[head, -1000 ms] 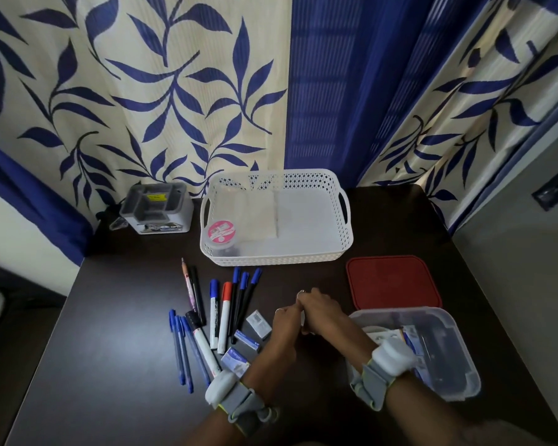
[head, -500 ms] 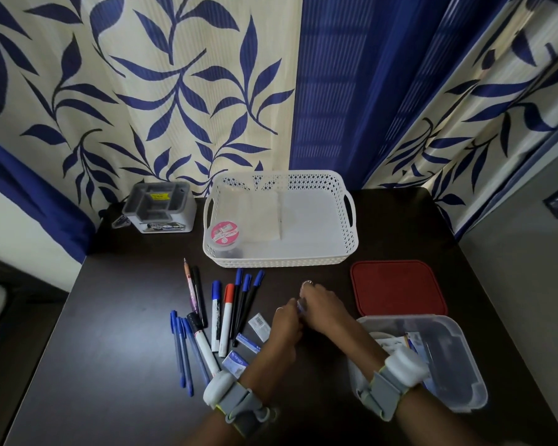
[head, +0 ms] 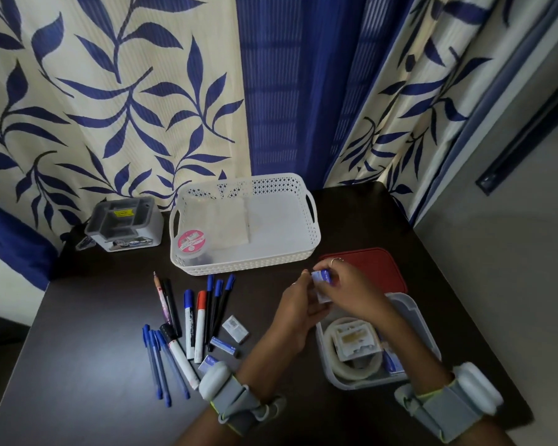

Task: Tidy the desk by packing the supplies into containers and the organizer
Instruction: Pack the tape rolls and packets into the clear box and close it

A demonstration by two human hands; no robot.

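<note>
My left hand (head: 298,312) and my right hand (head: 351,289) together hold small white-and-blue eraser boxes (head: 322,281) just above the near-left corner of the clear plastic container (head: 414,317). That container holds a tape roll, a white block and a blue-labelled box. Its red lid (head: 368,262) lies flat behind it. Pens and markers (head: 190,320) lie spread on the dark desk (head: 94,349) to the left, with three small eraser boxes (head: 236,329) beside them. The white basket (head: 303,252) holds a pink-lidded tub (head: 191,242) and a clear packet. A grey organizer (head: 123,223) stands at the back left.
Patterned curtains hang behind the desk. A grey wall and a dark handle are on the right. The desk's right edge runs close to the plastic container. A small clip lies beside the organizer's left side.
Both hands rose from the desk surface and shifted right toward the plastic container, carrying the small boxes. The view has tilted and moved closer.
</note>
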